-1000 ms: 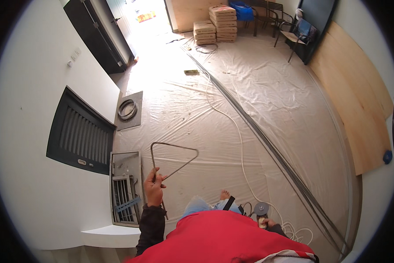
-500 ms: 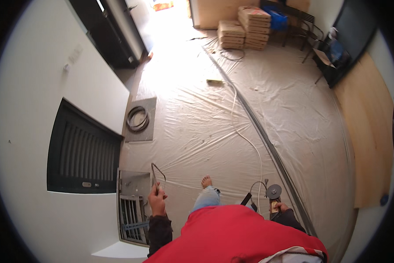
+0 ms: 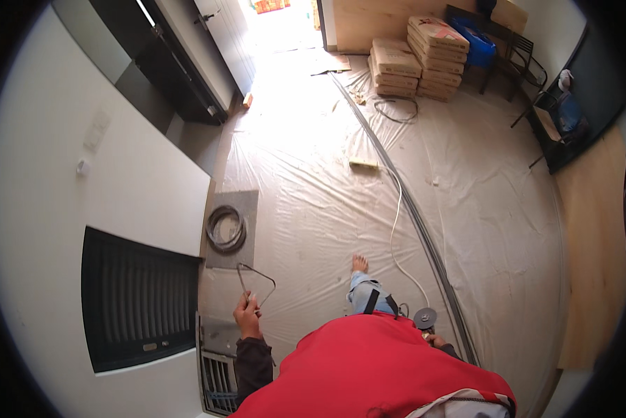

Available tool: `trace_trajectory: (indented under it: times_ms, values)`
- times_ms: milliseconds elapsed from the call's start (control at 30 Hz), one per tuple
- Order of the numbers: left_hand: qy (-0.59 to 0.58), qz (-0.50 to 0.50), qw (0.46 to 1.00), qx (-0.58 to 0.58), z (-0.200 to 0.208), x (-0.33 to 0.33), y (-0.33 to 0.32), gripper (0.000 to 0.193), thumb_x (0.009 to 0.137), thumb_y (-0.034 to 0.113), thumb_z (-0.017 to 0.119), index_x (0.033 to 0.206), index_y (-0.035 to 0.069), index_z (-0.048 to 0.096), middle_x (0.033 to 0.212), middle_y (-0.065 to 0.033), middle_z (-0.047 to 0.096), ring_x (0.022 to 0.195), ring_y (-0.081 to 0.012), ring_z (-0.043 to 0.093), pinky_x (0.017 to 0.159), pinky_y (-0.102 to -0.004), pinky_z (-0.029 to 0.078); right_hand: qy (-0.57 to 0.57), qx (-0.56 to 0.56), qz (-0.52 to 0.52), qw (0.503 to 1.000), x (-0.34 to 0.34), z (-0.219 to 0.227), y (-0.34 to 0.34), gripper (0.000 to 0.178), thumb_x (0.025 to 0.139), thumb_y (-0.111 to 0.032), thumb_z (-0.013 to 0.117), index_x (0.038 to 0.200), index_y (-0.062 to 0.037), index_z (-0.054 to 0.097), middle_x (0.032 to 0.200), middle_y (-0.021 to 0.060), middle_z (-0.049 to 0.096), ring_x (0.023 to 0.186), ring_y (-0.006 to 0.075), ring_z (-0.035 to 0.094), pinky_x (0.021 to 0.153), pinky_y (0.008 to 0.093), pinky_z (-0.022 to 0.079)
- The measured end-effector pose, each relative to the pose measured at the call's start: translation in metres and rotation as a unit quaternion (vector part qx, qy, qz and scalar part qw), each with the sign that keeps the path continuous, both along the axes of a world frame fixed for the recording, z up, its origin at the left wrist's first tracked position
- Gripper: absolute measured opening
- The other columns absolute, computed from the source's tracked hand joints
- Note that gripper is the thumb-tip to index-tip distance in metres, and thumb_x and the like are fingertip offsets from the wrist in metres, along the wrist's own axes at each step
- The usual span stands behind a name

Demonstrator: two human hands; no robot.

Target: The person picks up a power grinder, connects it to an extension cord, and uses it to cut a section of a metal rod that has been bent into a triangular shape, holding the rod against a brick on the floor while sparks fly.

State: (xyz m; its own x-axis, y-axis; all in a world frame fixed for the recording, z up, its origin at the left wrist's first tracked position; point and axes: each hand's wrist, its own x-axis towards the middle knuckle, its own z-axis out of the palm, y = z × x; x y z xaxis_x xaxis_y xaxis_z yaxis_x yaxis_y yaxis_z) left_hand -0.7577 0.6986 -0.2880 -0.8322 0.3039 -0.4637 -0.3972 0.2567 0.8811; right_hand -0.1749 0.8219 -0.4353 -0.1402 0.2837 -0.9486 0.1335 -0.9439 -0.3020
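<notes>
My left hand (image 3: 249, 318) is closed around a thin bent metal rod (image 3: 274, 283), whose angled end points away from me above the sheeted floor. Low at my right side, partly hidden by my red top, my right hand (image 3: 436, 341) grips an angle grinder (image 3: 425, 318) with its grey disc facing up. Just left of the grinder, a dark cord loops near a black strap-like piece (image 3: 372, 301). My bare foot (image 3: 360, 263) stands on the plastic sheeting between the two hands.
Long grey metal bars (image 3: 424, 237) run along the floor, beside a white cord (image 3: 394, 244) leading to a power strip (image 3: 363, 163). A coil (image 3: 213, 240) lies on a grey mat at left, beyond a slatted metal frame (image 3: 219, 366). Stacked bags (image 3: 438, 49) stand far off.
I have stepped forward; the coil, power strip and louvred panel appear nearer. The rod has turned in my left hand, its bend now wider to view. The grinder sits closer to my body.
</notes>
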Motion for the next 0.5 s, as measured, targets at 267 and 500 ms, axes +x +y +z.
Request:
trace_trajectory:
  times_ms: [267, 500]
  values:
    - [-0.007, 0.022, 0.999, 0.022, 0.039, -0.099, 0.178, 0.027, 0.090, 0.013, 0.058, 0.117, 0.008, 0.059, 0.067, 0.0052, 0.049, 0.060, -0.0049, 0.048, 0.050, -0.0189, 0.039, 0.081, -0.031, 0.080, 0.993, -0.112, -0.075, 0.238, 0.026, 0.067, -0.010, 0.057, 0.087, 0.0046, 0.065, 0.078, 0.0138, 0.067, 0.072, 0.0263, 0.064, 0.071, 0.0372, 0.051]
    - [-0.053, -0.008, 0.998, 0.029, 0.013, -0.229, 0.334, 0.025, 0.090, 0.013, 0.057, 0.115, 0.009, 0.059, 0.066, 0.0053, 0.049, 0.058, -0.0050, 0.048, 0.049, -0.0195, 0.039, 0.025, 0.061, 0.123, 0.990, -0.236, -0.055, 0.425, 0.028, 0.063, -0.005, 0.065, 0.089, 0.0061, 0.064, 0.080, 0.0132, 0.065, 0.073, 0.0242, 0.064, 0.069, 0.0349, 0.052]
